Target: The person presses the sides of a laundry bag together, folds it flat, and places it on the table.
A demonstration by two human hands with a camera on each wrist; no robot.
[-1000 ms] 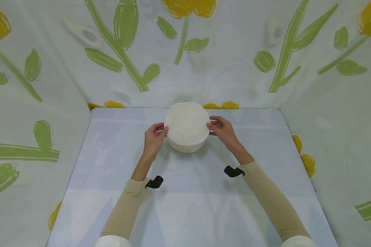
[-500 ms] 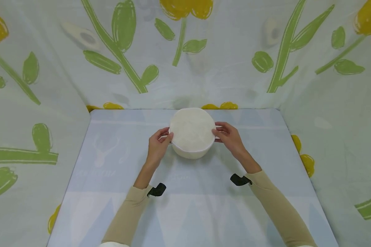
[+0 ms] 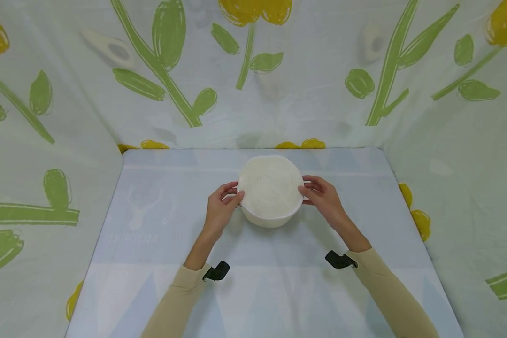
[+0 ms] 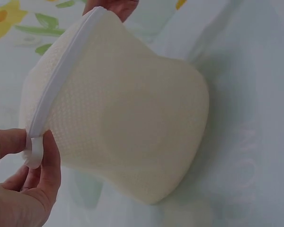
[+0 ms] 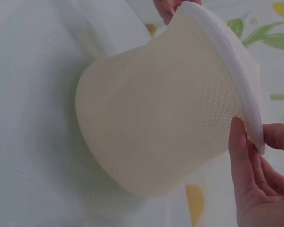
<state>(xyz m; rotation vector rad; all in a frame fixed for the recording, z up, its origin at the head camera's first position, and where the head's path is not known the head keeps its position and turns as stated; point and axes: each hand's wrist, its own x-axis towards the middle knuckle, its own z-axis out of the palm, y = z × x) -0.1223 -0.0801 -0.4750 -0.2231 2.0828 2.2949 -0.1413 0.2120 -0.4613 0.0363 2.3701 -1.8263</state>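
Observation:
A cream mesh laundry bag [image 3: 271, 188], round and cup-shaped with a white zip-like rim [image 4: 61, 71], is held in both hands near the far middle of the table. My left hand [image 3: 221, 206] pinches the rim at its left side, where a small white tab [image 4: 35, 152] sits between thumb and fingers. On the opposite side my right hand [image 3: 325, 199] pinches the rim, thumb on top and fingers beneath. The mesh top faces up towards the head camera. Whether the bottom touches the table cannot be told. The inside is hidden.
A pale blue and white patterned cloth [image 3: 270, 291] covers the table. Curtains with green leaves and yellow flowers [image 3: 253, 11] stand behind the table and along both sides. A small black device [image 3: 217, 271] is fixed at the left cuff and another black device [image 3: 339, 259] at the right.
Both hands have moved together to the right and closer to the person, bringing the laundry bag along. Their pinch on the rim looks the same.

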